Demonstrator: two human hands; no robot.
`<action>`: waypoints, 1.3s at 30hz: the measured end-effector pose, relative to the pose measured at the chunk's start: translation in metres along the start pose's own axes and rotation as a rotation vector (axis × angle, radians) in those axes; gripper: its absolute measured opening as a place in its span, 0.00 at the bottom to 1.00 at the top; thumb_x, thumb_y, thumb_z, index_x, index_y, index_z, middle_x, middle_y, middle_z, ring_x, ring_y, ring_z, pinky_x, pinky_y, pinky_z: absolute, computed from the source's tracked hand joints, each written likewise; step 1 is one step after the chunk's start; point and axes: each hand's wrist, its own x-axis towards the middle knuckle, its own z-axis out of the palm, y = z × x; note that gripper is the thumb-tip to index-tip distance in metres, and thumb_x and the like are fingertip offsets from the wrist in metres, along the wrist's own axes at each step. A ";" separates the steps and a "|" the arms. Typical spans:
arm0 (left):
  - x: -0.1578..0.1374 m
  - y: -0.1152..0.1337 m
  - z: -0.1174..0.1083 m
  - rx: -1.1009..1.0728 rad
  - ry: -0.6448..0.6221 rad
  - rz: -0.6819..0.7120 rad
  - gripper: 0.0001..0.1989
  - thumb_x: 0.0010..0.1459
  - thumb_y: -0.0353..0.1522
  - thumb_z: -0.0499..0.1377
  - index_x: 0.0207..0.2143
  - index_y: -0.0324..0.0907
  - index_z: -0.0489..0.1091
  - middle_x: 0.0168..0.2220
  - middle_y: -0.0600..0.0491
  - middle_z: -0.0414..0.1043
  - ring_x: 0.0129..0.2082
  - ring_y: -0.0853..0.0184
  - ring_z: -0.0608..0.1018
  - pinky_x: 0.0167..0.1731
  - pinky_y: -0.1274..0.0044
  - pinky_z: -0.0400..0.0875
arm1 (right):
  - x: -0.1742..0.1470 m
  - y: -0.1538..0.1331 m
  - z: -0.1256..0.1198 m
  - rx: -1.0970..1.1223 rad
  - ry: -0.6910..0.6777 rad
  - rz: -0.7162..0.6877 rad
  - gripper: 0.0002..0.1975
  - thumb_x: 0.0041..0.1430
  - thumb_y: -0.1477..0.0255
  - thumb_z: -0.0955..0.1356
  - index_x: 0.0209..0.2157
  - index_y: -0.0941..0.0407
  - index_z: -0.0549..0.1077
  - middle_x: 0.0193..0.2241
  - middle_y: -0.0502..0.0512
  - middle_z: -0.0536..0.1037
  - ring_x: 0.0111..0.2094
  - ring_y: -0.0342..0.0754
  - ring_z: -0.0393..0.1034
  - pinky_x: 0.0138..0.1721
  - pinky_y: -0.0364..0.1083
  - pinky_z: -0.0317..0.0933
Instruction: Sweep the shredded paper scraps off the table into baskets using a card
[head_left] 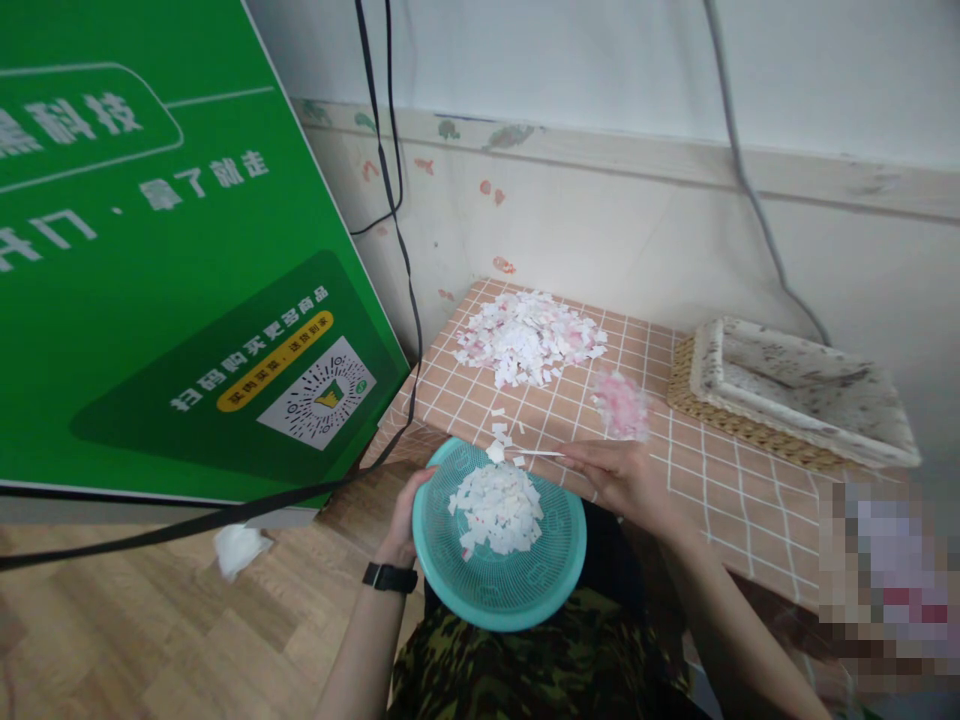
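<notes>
White paper scraps [499, 428] at the edge of the brown gridded worktop [739, 510] are best nudged gently, thin white strip [541, 453] pinched in right hand [619, 478], round turquoise plastic basket [556, 555] gripped by left hand [405, 512]

Colander [510, 608] turquoise; paper scraps [496, 508] white; far pile [529, 338] white with some pink; counter [709, 490] brown, white grid; left panel [150, 325] green.

Open tabletop [727, 490] is stretching before the wicker basket [712, 412]; the paper pile [525, 335] is blocking the back left, blurry pink scraps [621, 405] seemingly narrowing the gap between.
</notes>
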 end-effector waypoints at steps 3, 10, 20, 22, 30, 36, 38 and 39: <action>-0.001 0.001 0.000 0.000 -0.005 -0.029 0.10 0.52 0.33 0.60 0.31 0.34 0.76 0.27 0.47 0.80 0.26 0.63 0.80 0.32 0.72 0.74 | 0.004 -0.005 0.003 0.004 -0.015 -0.044 0.14 0.61 0.72 0.66 0.48 0.47 0.75 0.42 0.51 0.80 0.40 0.48 0.77 0.39 0.46 0.72; 0.002 0.001 -0.005 -0.005 0.009 0.011 0.08 0.52 0.33 0.61 0.31 0.35 0.76 0.26 0.48 0.80 0.25 0.64 0.79 0.31 0.74 0.74 | 0.007 0.008 0.006 -0.121 0.237 0.033 0.13 0.61 0.73 0.66 0.46 0.49 0.76 0.38 0.52 0.81 0.34 0.49 0.78 0.35 0.47 0.72; -0.001 0.003 -0.001 -0.020 -0.008 0.036 0.07 0.52 0.32 0.60 0.29 0.37 0.76 0.25 0.49 0.80 0.24 0.63 0.79 0.30 0.73 0.74 | 0.001 -0.011 0.017 -0.202 0.085 -0.029 0.19 0.61 0.78 0.63 0.52 0.51 0.72 0.44 0.56 0.79 0.40 0.50 0.77 0.39 0.49 0.72; -0.001 0.004 -0.001 -0.025 -0.014 0.021 0.07 0.52 0.32 0.60 0.29 0.36 0.76 0.25 0.49 0.80 0.24 0.63 0.79 0.31 0.73 0.74 | 0.002 -0.017 0.019 -0.157 0.052 -0.057 0.19 0.61 0.78 0.64 0.52 0.51 0.72 0.43 0.55 0.79 0.39 0.49 0.77 0.38 0.47 0.72; -0.001 0.006 -0.003 0.003 0.012 0.016 0.08 0.52 0.32 0.60 0.30 0.36 0.75 0.25 0.49 0.79 0.23 0.64 0.79 0.29 0.74 0.74 | 0.015 -0.001 0.021 -0.209 0.211 0.032 0.14 0.62 0.73 0.64 0.48 0.50 0.75 0.38 0.53 0.81 0.32 0.48 0.78 0.32 0.45 0.72; 0.001 0.008 -0.008 -0.002 0.000 0.025 0.09 0.52 0.33 0.60 0.31 0.36 0.76 0.26 0.48 0.80 0.25 0.62 0.79 0.31 0.72 0.75 | 0.028 0.013 0.028 -0.325 0.236 -0.011 0.17 0.61 0.75 0.64 0.50 0.49 0.74 0.40 0.53 0.81 0.35 0.48 0.77 0.37 0.47 0.72; 0.003 0.009 -0.012 -0.014 -0.030 0.033 0.11 0.53 0.33 0.59 0.35 0.35 0.76 0.27 0.47 0.80 0.27 0.61 0.80 0.34 0.71 0.75 | 0.030 0.011 0.031 -0.313 0.212 -0.028 0.18 0.61 0.76 0.63 0.50 0.49 0.74 0.40 0.53 0.81 0.35 0.48 0.77 0.37 0.46 0.71; 0.004 0.009 -0.014 -0.020 -0.045 0.037 0.12 0.53 0.33 0.59 0.37 0.35 0.76 0.28 0.47 0.80 0.29 0.60 0.80 0.35 0.70 0.74 | 0.031 0.010 0.032 -0.304 0.194 -0.034 0.18 0.61 0.77 0.63 0.50 0.49 0.74 0.40 0.53 0.81 0.35 0.48 0.77 0.36 0.46 0.71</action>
